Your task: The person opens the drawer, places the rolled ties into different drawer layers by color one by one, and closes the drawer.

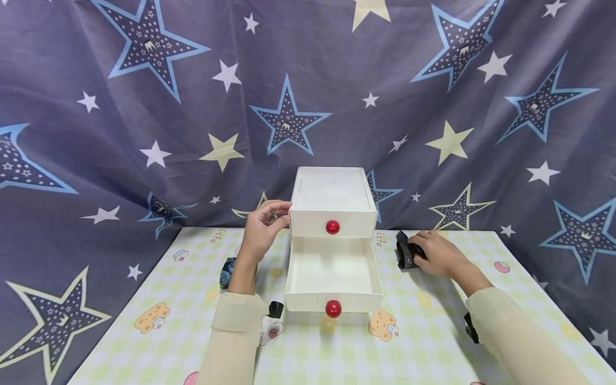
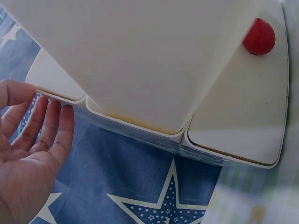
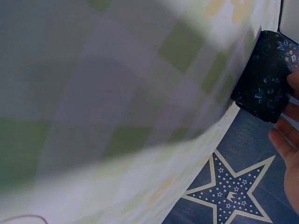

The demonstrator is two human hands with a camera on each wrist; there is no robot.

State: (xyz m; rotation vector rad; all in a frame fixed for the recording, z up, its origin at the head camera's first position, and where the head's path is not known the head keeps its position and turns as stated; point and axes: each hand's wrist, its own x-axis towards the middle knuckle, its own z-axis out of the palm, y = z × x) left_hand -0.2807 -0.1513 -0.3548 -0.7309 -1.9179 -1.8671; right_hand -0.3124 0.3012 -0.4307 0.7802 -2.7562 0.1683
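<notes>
A white drawer cabinet [image 1: 333, 187] with red knobs stands on the table; one drawer [image 1: 334, 267] is pulled out under the top one, with nothing showing inside. My left hand [image 1: 263, 227] is at the cabinet's upper left front edge, fingers loosely bent, fingertips right at its side. In the left wrist view, the thumb of that left hand [image 2: 35, 140] lies by the top drawer's edge. To the right of the cabinet, my right hand [image 1: 440, 254] pinches a dark, flower-printed roll-like item [image 1: 408, 252]. The right wrist view shows the blue-and-white flowers on this dark item [image 3: 264, 77].
A blue patterned item [image 1: 227, 272] sits on the table behind my left wrist. The checked tablecloth [image 1: 159, 278] carries cartoon prints. A star-patterned curtain [image 1: 192, 123] hangs close behind the cabinet. The pulled-out drawer's front [image 1: 303, 302] juts toward me between my arms.
</notes>
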